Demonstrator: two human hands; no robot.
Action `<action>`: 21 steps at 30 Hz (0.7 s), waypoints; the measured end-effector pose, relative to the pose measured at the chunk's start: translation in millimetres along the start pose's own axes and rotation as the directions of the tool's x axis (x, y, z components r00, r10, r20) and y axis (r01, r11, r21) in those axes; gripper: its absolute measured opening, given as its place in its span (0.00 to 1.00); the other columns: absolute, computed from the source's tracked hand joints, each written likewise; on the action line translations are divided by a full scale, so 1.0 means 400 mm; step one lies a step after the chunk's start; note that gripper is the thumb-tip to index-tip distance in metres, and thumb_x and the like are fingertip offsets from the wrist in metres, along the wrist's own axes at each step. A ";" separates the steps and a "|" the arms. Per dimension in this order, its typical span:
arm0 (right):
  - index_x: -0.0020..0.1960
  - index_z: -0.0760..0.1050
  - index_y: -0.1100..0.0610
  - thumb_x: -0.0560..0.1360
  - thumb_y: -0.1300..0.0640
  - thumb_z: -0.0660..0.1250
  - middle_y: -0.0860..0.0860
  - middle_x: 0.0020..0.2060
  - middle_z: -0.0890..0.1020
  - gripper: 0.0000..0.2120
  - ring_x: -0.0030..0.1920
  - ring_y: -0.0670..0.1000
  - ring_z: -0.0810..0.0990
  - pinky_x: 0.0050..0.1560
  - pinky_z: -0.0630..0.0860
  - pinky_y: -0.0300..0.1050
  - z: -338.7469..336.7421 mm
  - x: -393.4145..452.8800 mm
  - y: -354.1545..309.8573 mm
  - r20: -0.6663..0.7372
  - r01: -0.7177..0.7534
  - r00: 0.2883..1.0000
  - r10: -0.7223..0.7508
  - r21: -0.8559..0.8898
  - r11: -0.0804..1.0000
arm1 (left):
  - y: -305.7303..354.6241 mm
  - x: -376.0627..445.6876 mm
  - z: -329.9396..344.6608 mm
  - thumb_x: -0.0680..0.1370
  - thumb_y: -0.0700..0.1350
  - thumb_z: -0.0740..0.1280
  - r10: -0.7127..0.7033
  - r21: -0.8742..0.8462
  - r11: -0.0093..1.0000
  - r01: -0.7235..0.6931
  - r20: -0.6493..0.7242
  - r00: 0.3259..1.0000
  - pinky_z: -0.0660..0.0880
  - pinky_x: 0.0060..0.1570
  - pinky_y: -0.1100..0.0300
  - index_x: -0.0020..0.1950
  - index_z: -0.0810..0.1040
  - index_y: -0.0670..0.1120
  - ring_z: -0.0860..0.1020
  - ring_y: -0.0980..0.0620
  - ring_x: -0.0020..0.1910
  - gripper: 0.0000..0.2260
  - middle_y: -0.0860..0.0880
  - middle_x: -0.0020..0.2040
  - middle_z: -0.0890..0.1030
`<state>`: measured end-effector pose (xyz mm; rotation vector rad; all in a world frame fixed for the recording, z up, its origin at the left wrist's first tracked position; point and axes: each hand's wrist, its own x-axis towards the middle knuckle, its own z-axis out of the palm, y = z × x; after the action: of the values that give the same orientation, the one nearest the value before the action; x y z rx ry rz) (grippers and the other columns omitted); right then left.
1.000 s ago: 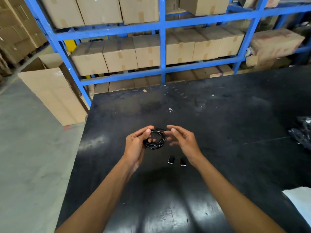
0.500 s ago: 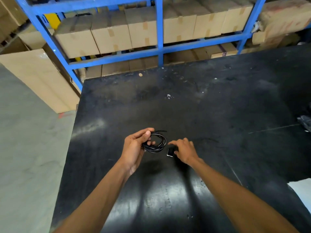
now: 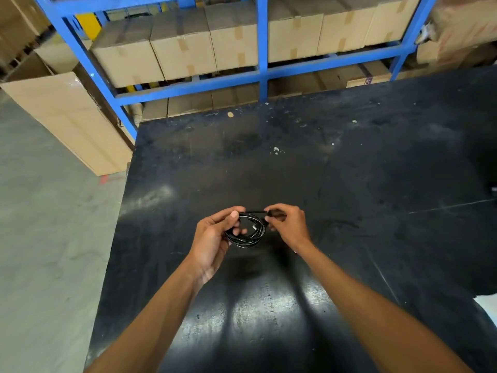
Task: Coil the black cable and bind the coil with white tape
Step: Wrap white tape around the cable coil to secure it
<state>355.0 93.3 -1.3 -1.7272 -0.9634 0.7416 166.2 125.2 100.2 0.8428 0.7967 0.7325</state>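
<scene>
The black cable (image 3: 250, 236) is wound into a small coil and held just above the black table (image 3: 349, 170). My left hand (image 3: 213, 238) grips the coil's left side, thumb on top and fingers through the loop. My right hand (image 3: 289, 224) is at the coil's upper right, thumb and forefinger pinched on a small dark piece of tape where the cable's straight end meets them. The tape's white side is not visible. The small pieces that lay on the table are hidden behind my hands.
A blue rack (image 3: 262, 49) full of cardboard boxes stands behind the table's far edge. A large carton (image 3: 67, 117) sits on the floor at the left. A white sheet (image 3: 488, 305) lies at the table's right edge.
My right hand dropped to the small pieces on the table, then rose back to the coil with its fingers pinched. The left hand kept hold of the coil. The camera tilted down.
</scene>
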 end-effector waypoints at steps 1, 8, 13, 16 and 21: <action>0.45 0.83 0.56 0.70 0.71 0.74 0.55 0.36 0.84 0.11 0.31 0.47 0.81 0.39 0.83 0.46 -0.001 0.002 -0.033 0.008 0.013 1.000 -0.013 0.069 0.998 | 0.004 -0.003 0.001 0.74 0.39 0.68 0.002 -0.006 1.000 -0.002 0.006 1.000 0.80 0.43 0.60 0.48 0.85 0.40 0.74 0.55 0.29 0.08 0.49 0.31 0.75; 0.44 0.82 0.60 0.69 0.70 0.76 0.50 0.34 0.84 0.09 0.32 0.43 0.83 0.36 0.79 0.34 -0.048 -0.024 -0.216 0.206 0.099 0.965 -0.165 0.299 0.949 | 0.053 -0.050 0.015 0.78 0.37 0.65 0.054 0.017 0.998 -0.055 0.028 0.998 0.77 0.40 0.60 0.47 0.85 0.41 0.75 0.55 0.28 0.09 0.48 0.29 0.75; 0.44 0.81 0.56 0.71 0.70 0.74 0.50 0.33 0.84 0.10 0.31 0.47 0.83 0.35 0.81 0.39 -0.083 -0.045 -0.286 0.387 0.040 0.906 -0.169 0.318 0.947 | 0.087 -0.095 0.015 0.76 0.38 0.66 0.095 0.015 0.995 -0.096 0.035 0.995 0.78 0.37 0.62 0.47 0.84 0.40 0.74 0.55 0.27 0.07 0.48 0.29 0.74; 0.46 0.79 0.58 0.72 0.71 0.72 0.52 0.33 0.84 0.09 0.31 0.47 0.82 0.35 0.81 0.39 -0.096 -0.063 -0.330 0.501 0.004 0.849 -0.168 0.313 0.950 | 0.106 -0.119 0.018 0.77 0.37 0.65 0.117 0.032 0.992 -0.118 0.040 0.992 0.77 0.34 0.64 0.47 0.84 0.40 0.76 0.55 0.27 0.07 0.44 0.31 0.73; 0.48 0.76 0.60 0.74 0.71 0.69 0.57 0.36 0.81 0.08 0.31 0.49 0.81 0.35 0.80 0.38 -0.111 -0.097 -0.393 0.557 -0.019 0.813 -0.169 0.316 0.949 | 0.126 -0.165 0.021 0.73 0.43 0.68 0.132 0.102 0.985 -0.140 0.083 0.988 0.80 0.45 0.57 0.48 0.84 0.43 0.84 0.43 0.44 0.08 0.36 0.45 0.84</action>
<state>330.9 70.9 163.4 -1.1883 -1.2359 1.3385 128.1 92.3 166.7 1.0248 0.7203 0.7786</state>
